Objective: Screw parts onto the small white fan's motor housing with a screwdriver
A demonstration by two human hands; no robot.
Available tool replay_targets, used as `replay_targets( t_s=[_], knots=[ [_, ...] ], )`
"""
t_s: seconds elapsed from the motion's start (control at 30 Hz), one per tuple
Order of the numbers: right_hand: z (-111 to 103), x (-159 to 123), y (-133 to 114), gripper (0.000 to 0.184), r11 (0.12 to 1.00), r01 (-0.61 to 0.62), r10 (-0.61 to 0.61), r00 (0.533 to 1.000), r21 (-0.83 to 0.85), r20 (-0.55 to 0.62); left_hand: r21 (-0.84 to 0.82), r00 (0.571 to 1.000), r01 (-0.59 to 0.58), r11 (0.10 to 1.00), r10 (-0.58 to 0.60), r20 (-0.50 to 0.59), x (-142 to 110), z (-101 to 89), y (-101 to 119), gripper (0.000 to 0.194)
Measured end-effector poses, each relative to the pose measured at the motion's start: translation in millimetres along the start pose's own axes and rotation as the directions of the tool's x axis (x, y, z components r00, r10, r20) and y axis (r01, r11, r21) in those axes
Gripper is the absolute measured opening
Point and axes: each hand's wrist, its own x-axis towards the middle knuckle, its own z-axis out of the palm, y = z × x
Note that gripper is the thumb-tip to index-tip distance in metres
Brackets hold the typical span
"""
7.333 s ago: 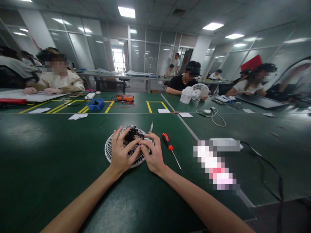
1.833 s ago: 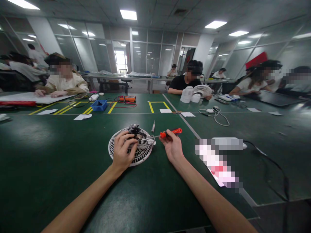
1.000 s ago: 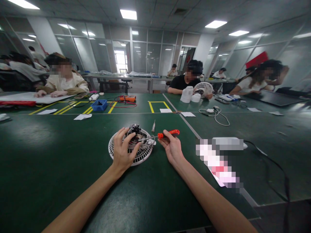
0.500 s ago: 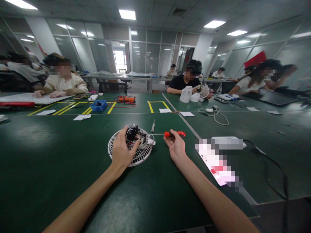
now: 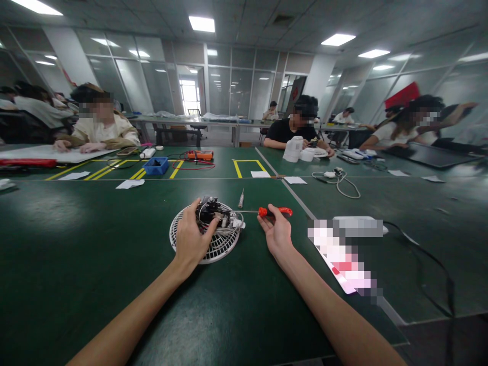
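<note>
A round white fan grille (image 5: pixel 220 250) lies on the green table, with a black fan motor assembly (image 5: pixel 208 208) and loose wires on top of it. My left hand (image 5: pixel 189 238) is wrapped round the assembly's left and near sides, thumb pressed on its front. In my right hand (image 5: pixel 278 233) is a screwdriver (image 5: pixel 285 211), gripped by its red handle. Its shaft points left, level with the table, and reaches the right side of the assembly; where the tip sits is hard to see. Just beyond lies a small clear-handled screwdriver (image 5: pixel 241 199), touched by neither hand.
To my right are a phone-like slab (image 5: pixel 345 284) and a white power strip (image 5: pixel 358 225) with a dark cable. Farther off stand a blue bin (image 5: pixel 155 166), an orange multimeter (image 5: pixel 200 155) and white housings (image 5: pixel 293 149). Co-workers sit across the table.
My hands, the screwdriver and the motor assembly keep nearly the same positions; the view shifts slightly. Across the table, a co-worker's white grille has tilted down from upright to nearly flat.
</note>
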Motion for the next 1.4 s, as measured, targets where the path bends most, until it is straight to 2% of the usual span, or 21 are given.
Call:
replay_targets(
  t_s=[0.23,0.43,0.7,0.9,1.0,1.1,1.27,1.4],
  knots=[
    [1.0,0.3,0.4,0.02,1.0,-0.01,0.011,1.0,0.016,-0.025,-0.007,1.0,0.027,1.0,-0.027,0.012,-0.9,0.0,-0.3,0.066],
    [1.1,-4.1,3.1,0.031,1.0,-0.005,0.005,1.0,-0.003,0.01,-0.011,0.999,0.039,0.999,-0.039,0.003,-1.1,0.6,-0.1,0.065],
    [3.4,-9.5,6.5,0.034,0.996,-0.028,0.025,0.999,-0.079,-0.034,-0.025,0.999,0.036,0.999,-0.037,-0.015,1.0,0.4,1.5,0.068],
    [0.2,-12.6,5.2,0.022,1.0,-0.02,0.019,1.0,-0.008,-0.007,-0.008,0.999,0.037,0.999,-0.038,-0.021,3.0,1.6,0.2,0.072],
    [-1.4,-14.4,2.0,0.008,0.999,-0.017,0.016,0.999,0.029,0.03,0.033,1.0,0.012,0.999,-0.012,-0.022,4.0,2.7,-0.1,0.071],
    [-0.9,-14.5,0.1,0.006,1.0,-0.018,0.018,1.0,0.011,0.019,0.075,0.998,-0.049,0.996,0.051,-0.029,5.9,2.6,1.5,0.072],
    [-0.3,-12.5,2.6,0.01,0.999,-0.005,0.004,1.0,-0.048,-0.011,0.044,0.976,-0.217,0.975,0.218,-0.016,9.8,0.4,11.0,0.077],
    [-2.4,-10.6,6.6,0.023,0.996,0.025,-0.025,1.0,-0.083,0.003,0.021,0.982,-0.185,0.982,0.184,0.042,10.5,3.5,17.4,0.076]
  ],
)
